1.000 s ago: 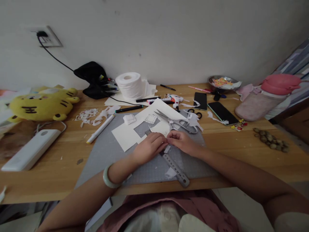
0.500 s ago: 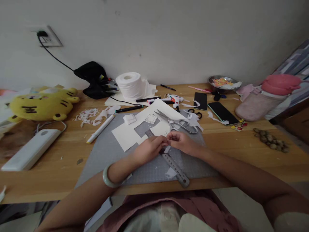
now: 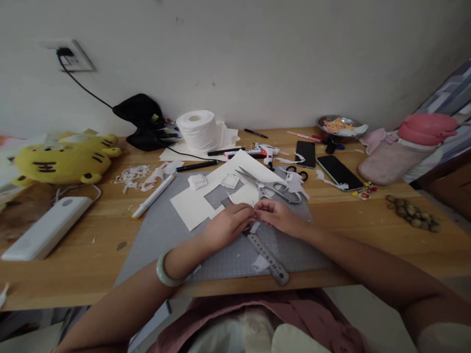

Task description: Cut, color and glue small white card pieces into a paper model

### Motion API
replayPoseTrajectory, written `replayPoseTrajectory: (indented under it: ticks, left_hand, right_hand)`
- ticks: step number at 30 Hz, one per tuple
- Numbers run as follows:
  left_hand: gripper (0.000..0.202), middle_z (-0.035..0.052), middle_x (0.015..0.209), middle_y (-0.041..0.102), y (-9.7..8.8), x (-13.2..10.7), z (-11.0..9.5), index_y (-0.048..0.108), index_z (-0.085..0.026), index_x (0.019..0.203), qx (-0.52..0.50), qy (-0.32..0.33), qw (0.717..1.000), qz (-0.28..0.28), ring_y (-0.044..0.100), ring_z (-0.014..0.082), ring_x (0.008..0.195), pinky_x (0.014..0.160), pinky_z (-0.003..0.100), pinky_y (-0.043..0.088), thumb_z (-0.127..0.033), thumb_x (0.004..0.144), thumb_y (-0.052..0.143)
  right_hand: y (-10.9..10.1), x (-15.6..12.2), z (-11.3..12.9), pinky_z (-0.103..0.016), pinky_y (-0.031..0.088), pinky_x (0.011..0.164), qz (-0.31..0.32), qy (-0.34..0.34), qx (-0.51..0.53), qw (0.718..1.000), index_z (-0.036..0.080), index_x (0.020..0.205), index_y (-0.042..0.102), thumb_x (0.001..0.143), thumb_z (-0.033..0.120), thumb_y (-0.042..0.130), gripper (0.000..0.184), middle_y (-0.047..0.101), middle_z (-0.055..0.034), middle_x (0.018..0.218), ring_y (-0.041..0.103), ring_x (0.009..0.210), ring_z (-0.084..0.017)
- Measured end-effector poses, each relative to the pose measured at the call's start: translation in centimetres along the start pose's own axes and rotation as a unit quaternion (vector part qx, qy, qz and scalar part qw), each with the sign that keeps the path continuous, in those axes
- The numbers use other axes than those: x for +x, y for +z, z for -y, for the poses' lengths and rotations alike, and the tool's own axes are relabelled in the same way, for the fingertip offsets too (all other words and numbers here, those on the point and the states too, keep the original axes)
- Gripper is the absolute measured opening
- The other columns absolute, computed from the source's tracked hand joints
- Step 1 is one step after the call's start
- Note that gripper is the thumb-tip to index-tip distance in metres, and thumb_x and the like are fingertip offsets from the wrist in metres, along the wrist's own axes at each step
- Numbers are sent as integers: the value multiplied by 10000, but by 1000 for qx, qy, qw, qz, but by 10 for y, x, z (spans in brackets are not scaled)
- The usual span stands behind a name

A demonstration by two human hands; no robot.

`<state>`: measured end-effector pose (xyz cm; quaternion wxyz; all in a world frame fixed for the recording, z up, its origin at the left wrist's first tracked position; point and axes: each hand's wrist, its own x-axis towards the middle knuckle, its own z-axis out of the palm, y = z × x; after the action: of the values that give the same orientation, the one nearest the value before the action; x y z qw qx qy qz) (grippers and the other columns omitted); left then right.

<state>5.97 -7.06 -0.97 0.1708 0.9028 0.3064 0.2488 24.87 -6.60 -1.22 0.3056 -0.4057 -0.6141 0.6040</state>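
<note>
My left hand [image 3: 232, 223] and my right hand [image 3: 275, 214] meet above the grey cutting mat [image 3: 162, 250], fingertips pinched together. Whatever they pinch between them is too small and hidden to make out. Beneath the hands a steel ruler [image 3: 267, 255] lies slantwise, its far part covered by my left hand. Just beyond my right hand rest silver scissors [image 3: 260, 185], blades apart. Cut cream card [image 3: 189, 203] spreads past my left hand. On it are a small square with stitch-like marks along its edge [image 3: 230, 181] and a folded white tissue [image 3: 197, 181].
Behind the mat stand a tissue roll [image 3: 196, 132], a glue gun [image 3: 268, 153] and several markers. Two phones [image 3: 340, 172] and a pink-lidded bottle [image 3: 401, 152] lie right. At left are a yellow plush toy [image 3: 62, 159], a white power strip [image 3: 47, 228] and paper scraps [image 3: 132, 177].
Both hands stay almost in place, fingertips still together. They have shifted only very slightly; the things on the table have not moved.
</note>
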Motion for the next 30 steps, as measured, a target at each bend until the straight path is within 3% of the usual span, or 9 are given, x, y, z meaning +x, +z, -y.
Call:
replayPoseTrajectory:
  ticks: [3, 11, 14, 17, 19, 22, 25, 30]
  left_hand:
    - [220, 107, 1035, 616, 0, 0, 2, 620, -160, 981, 33, 16, 999, -15, 598, 189, 912, 801, 303, 493, -243, 945, 419]
    - [235, 91, 917, 638, 0, -1, 4, 610, -148, 919, 53, 65, 996, -6, 584, 181, 863, 792, 300, 479, -229, 957, 393]
    - [213, 67, 837, 627, -2, 0, 0, 595, -159, 846, -12, 11, 1000, -11, 576, 169, 800, 751, 285, 470, -230, 940, 418]
    - [153, 18, 735, 608, 0, 3, -3, 570, -176, 761, -127, -89, 988, -22, 565, 145, 716, 697, 258, 449, -218, 885, 490]
    - [135, -8, 667, 589, 2, 5, -4, 551, -180, 729, -219, -156, 963, -26, 551, 130, 652, 652, 246, 434, -238, 849, 528]
    - [159, -30, 605, 560, 7, 7, -4, 524, -175, 725, -373, -231, 898, -27, 522, 109, 567, 578, 230, 413, -305, 804, 571]
    - [255, -29, 605, 575, 9, 10, -5, 513, -167, 726, -487, -267, 831, -25, 517, 96, 537, 553, 222, 404, -387, 741, 640]
    - [382, -23, 608, 599, 10, 12, -6, 536, -146, 734, -586, -301, 752, -37, 505, 73, 505, 539, 208, 384, -451, 651, 750]
  right_hand:
    - [-1, 0, -1, -221, 258, 475, 1, 4, -3, 1000, 184, 758, 531, 735, 427, 604, 255, 462, 57, 603, 356, 499, -76]
    - [-2, 1, -1, -228, 267, 502, 6, -4, -36, 999, 180, 708, 536, 743, 408, 608, 242, 444, 57, 583, 359, 520, -82]
    - [-2, 2, -4, -228, 280, 519, 6, -7, -38, 999, 181, 707, 525, 736, 379, 608, 216, 441, 57, 592, 369, 536, -86]
    - [-1, 2, -7, -228, 299, 534, 3, -15, -37, 999, 181, 725, 526, 726, 342, 598, 177, 456, 51, 620, 391, 561, -92]
    - [0, 1, -8, -229, 307, 540, -2, -31, -42, 999, 181, 734, 528, 727, 317, 585, 147, 462, 48, 632, 397, 571, -95]
    - [1, -1, -9, -229, 312, 538, -18, -60, -60, 996, 179, 748, 537, 742, 286, 566, 111, 465, 46, 632, 395, 574, -98]
    - [3, -3, -10, -230, 330, 547, -24, -87, -70, 993, 180, 755, 543, 766, 266, 548, 87, 482, 42, 630, 416, 584, -103]
    - [5, -4, -13, -227, 351, 559, -29, -110, -69, 991, 185, 768, 545, 784, 236, 541, 54, 511, 35, 647, 446, 599, -103]
